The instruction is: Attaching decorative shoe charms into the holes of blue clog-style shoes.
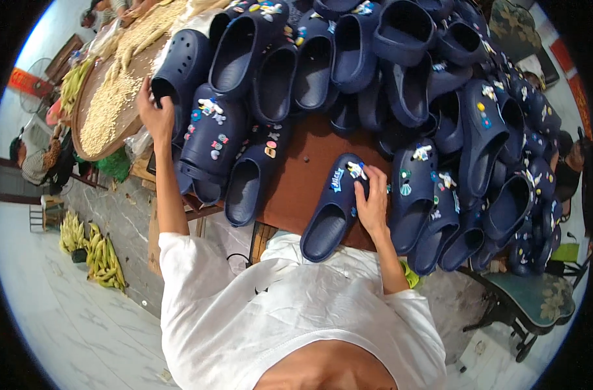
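My left hand [156,116] grips the open heel end of a plain navy clog [181,60], which has round vent holes and no charms that I can see. The thumb lies at its opening and the fingers along its outer side. Near the table's front edge lies another navy clog [324,229], toe pointing away from me, with a blue lettered charm and a white figure charm on its upper. My right hand [372,200] is closed at the right side of that toe, thumb and fingertips by the white charm. Just below my left hand sits a charm-covered navy clog [209,133].
Many navy clogs [413,91] are heaped across the back and right of the brown table [296,175]. At the far left stands a round tray [92,133] of pale kernels. Bananas [105,260] lie on the floor; a chair [530,299] stands right. Other people [40,159] sit nearby.
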### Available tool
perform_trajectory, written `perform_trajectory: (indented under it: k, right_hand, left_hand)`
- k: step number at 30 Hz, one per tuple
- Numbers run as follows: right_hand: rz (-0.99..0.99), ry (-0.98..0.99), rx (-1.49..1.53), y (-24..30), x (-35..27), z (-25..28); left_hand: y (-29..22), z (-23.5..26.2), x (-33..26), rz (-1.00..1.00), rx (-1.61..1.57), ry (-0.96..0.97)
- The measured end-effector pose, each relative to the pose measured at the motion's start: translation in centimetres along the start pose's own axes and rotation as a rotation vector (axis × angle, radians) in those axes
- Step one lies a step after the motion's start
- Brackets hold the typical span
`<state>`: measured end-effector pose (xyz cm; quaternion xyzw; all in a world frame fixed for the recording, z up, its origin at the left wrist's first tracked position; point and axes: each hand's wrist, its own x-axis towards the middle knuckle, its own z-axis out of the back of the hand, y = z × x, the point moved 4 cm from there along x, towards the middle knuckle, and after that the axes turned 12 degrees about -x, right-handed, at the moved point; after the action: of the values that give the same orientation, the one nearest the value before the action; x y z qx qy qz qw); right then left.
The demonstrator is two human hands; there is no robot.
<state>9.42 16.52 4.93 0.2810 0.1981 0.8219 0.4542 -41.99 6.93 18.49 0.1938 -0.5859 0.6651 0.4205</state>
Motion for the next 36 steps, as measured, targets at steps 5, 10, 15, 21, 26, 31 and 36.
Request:
perform_trajectory:
  k: [5, 10, 15, 21, 26, 31, 36]
  right_hand:
    - [0.027, -0.004, -0.064, -0.3, 0.7, -0.9]
    - [0.073, 0.026, -0.071, 1.3, 1.0, -1.2]
    - [0.107, 0.051, -0.155, 2.4, 2.4, -1.6]
    - [0.212, -0.029, -0.145, 1.7, 3.1, -3.0]
    - [0.153, -0.02, -0.086, 1.1, 4.2, -3.8]
    - [0.128, -0.028, -0.037, 0.6, 5.1, -4.3]
    - [0.123, -0.11, -0.002, -0.9, 4.3, -5.0]
  left_hand:
    - [-10.3, -1.6, -4.6, -0.135, -0.09, -0.029]
    - [-19.1, -7.9, -15.1, 0.058, -0.382, 0.497]
    - [-19.0, -12.8, -27.1, 0.291, -0.393, 0.836]
    - [-19.5, -13.5, -27.7, 0.319, -0.26, 0.937]
    - [-20.1, -14.1, -27.1, 0.275, -0.198, 0.873]
    - [-18.1, -15.0, -28.4, 0.454, -0.32, 0.855]
    - [-18.1, -15.3, -28.6, 0.52, -0.338, 0.926]
